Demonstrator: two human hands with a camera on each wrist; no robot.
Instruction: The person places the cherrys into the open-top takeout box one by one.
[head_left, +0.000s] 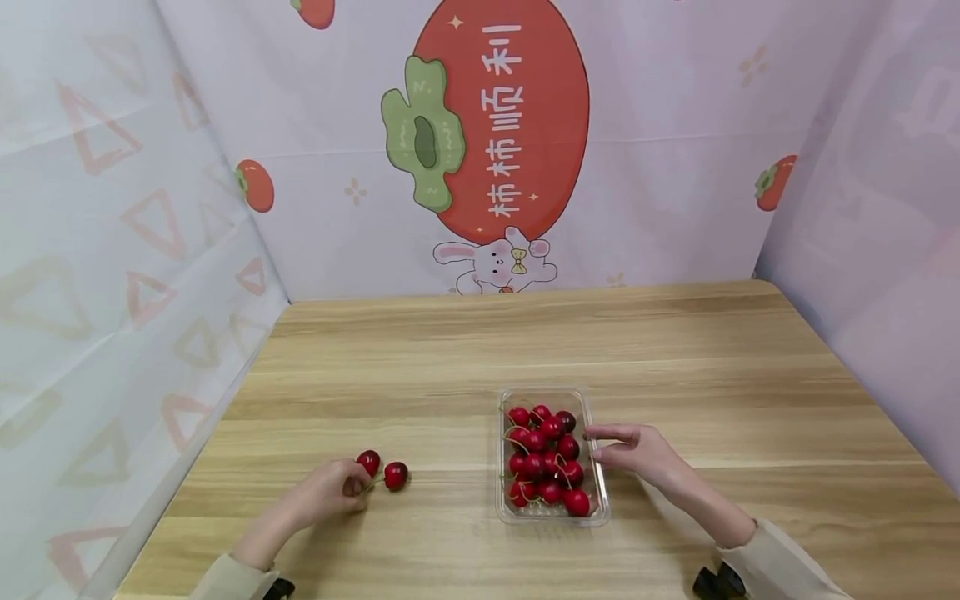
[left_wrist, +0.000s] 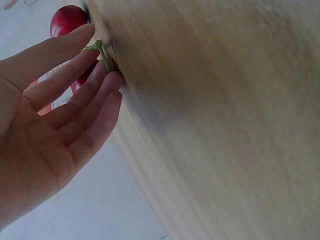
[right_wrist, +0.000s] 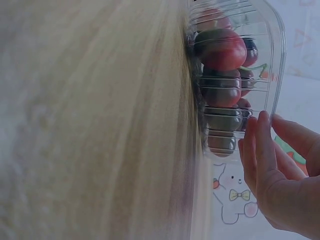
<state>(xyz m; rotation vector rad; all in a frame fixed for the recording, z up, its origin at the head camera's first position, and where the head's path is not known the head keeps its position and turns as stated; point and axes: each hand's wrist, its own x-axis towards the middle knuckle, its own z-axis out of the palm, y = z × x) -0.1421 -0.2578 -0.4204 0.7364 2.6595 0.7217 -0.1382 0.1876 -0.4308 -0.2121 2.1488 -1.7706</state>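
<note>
On the left of the table, two red cherries [head_left: 395,476] lie joined by a green stem [left_wrist: 101,50]. My left hand [head_left: 334,492] is right at that stem, its fingers loosely bent. In the left wrist view the thumb stands apart from the other fingers, with the stem showing at the fingertips. A clear plastic box [head_left: 551,518] full of cherries [head_left: 534,465] stands right of the middle. Beside its right wall is my right hand [head_left: 647,454]; index finger and thumb reach the rim, extended and spread. The right wrist view shows these fingertips at the box's side [right_wrist: 275,60].
A wood-grain table [head_left: 435,358] carries everything. White printed cloth [head_left: 660,167] hangs behind it and along both sides, with a large persimmon picture [head_left: 555,125] at the back. Dark bands [head_left: 720,581] sit at both sleeves.
</note>
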